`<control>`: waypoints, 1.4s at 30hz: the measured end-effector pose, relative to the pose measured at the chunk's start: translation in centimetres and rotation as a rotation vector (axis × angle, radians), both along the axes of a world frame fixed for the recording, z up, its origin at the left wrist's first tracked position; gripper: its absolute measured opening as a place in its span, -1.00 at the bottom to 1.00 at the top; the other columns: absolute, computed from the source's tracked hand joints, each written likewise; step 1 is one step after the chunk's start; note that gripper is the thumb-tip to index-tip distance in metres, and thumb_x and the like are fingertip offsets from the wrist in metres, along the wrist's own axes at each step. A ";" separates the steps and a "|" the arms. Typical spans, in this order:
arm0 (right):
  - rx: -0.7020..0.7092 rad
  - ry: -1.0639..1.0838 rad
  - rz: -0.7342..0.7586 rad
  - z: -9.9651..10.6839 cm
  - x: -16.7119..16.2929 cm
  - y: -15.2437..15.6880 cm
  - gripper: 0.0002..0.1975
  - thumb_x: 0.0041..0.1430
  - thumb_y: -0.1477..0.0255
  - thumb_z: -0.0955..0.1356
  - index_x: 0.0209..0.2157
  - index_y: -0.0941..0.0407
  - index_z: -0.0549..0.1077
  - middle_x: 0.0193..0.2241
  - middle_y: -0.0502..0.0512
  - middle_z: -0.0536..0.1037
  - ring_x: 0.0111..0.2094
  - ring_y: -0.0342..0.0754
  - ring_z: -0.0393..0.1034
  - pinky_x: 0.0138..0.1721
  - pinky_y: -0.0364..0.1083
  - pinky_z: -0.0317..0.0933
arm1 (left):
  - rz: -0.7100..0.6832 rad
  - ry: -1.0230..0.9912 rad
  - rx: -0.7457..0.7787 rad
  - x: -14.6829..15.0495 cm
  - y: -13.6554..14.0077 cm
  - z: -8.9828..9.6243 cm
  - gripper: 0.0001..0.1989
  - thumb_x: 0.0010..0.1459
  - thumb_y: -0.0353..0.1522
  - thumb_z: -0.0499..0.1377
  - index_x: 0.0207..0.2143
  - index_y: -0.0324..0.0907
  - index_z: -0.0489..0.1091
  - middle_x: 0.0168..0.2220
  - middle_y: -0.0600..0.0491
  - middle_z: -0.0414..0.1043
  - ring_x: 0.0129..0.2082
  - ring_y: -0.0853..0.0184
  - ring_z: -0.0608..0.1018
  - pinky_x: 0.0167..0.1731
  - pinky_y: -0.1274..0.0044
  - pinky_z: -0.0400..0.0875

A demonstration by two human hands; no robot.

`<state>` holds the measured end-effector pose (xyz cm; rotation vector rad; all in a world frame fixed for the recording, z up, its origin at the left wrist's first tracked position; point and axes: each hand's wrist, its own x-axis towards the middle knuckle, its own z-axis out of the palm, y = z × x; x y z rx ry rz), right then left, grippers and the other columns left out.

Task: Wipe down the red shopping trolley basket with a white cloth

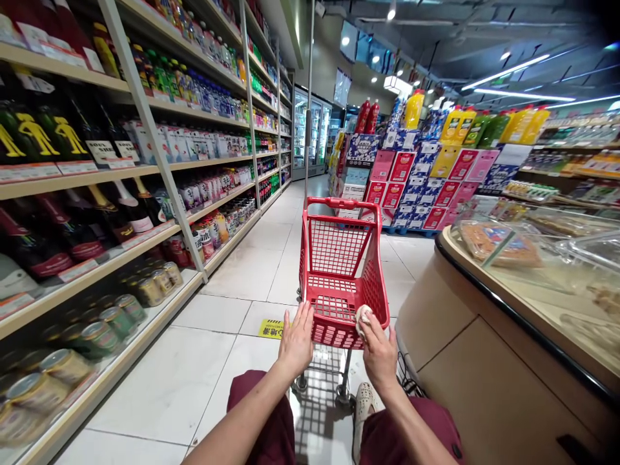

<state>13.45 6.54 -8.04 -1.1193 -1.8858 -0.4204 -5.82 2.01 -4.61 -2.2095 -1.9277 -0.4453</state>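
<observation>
In front of me stands a red plastic shopping cart (pixel 341 245) with a lattice basket on a grey wheeled frame. The part of the basket that shows inside holds no goods. My left hand (pixel 296 339) lies with fingers stretched out against the near left corner of the basket. At the near right side, my right hand (pixel 378 349) presses a crumpled whitish cloth (pixel 362 318) to the rim. Its fingers are bent over the cloth, which is partly hidden beneath them.
Shelves of bottles and cans (pixel 203 161) line the left side. On the right, a curved display counter (pixel 450 310) stands close to the cart. Stacked drink boxes (pixel 411 184) are beyond it. A yellow floor sticker (pixel 270 328) marks the white tiles, and dark cables (pixel 411 381) lie by the counter.
</observation>
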 end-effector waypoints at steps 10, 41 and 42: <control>-0.115 -0.004 0.130 1.6 -7.8 -0.1 -0.61 0.11 0.60 0.18 -0.05 0.00 0.34 0.00 0.12 0.37 0.05 -0.02 0.18 0.11 0.12 -0.19 | -0.014 -0.151 0.073 -0.4 1.0 -0.2 -0.26 -0.09 -0.61 -0.13 0.20 -0.33 -0.28 0.18 -0.14 0.03 0.17 0.28 0.11 0.12 0.30 0.05; -0.176 0.127 0.085 1.1 0.0 -0.4 -0.57 0.18 0.44 0.15 0.10 0.10 0.17 0.07 0.19 0.26 0.10 -0.02 0.10 0.09 0.11 -0.03 | -0.010 -0.272 0.009 0.6 0.4 1.0 -0.40 -0.03 -0.57 -0.08 0.13 -0.26 0.00 0.21 -0.13 -0.06 0.21 0.23 -0.03 0.15 0.19 -0.14; -0.197 0.196 0.108 1.7 -0.5 -0.7 -0.58 0.19 0.44 0.13 0.11 0.10 0.15 0.07 0.18 0.27 0.11 -0.03 0.10 0.09 0.11 -0.02 | -0.044 -0.405 -0.009 1.4 0.3 1.3 -0.46 0.01 -0.53 -0.07 0.11 -0.25 0.06 0.19 -0.12 0.00 0.20 0.24 0.03 0.14 0.23 -0.10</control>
